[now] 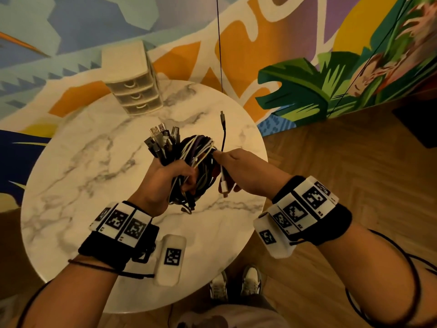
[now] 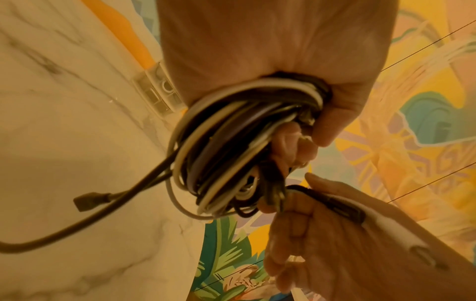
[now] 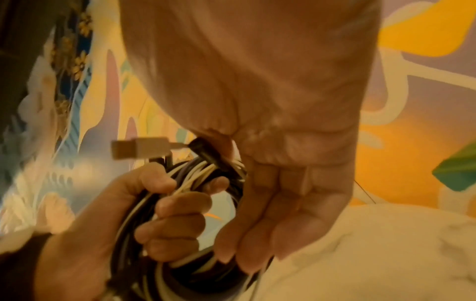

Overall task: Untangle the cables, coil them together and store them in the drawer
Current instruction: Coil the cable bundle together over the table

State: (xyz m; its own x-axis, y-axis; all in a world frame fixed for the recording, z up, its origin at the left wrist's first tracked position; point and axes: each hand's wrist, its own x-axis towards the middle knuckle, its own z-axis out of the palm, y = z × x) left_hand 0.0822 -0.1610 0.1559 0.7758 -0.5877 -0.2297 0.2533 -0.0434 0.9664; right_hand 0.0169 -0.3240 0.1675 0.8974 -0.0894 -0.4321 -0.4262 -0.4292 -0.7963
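Observation:
Above the round marble table (image 1: 78, 162), my left hand (image 1: 170, 178) grips a coil of black, white and purple cables (image 1: 201, 147). Several USB plugs (image 1: 163, 138) stick up out of that fist. My right hand (image 1: 236, 166) touches the coil's right side and pinches two loose ends. One is a white cable whose plug (image 1: 223, 185) points down. The other is a black cable whose plug (image 1: 222, 117) stands upward. In the left wrist view the coil (image 2: 231, 152) fills my fist and a dark plug (image 2: 87, 200) dangles. The right wrist view shows the white plug (image 3: 139, 147) beside my thumb.
A small beige drawer unit (image 1: 136, 93) with three shut drawers stands at the table's far edge, against a painted mural wall. A thin black cord (image 1: 218, 43) hangs down behind the table. Wooden floor lies to the right, and my shoes (image 1: 236, 282) are below the near table edge.

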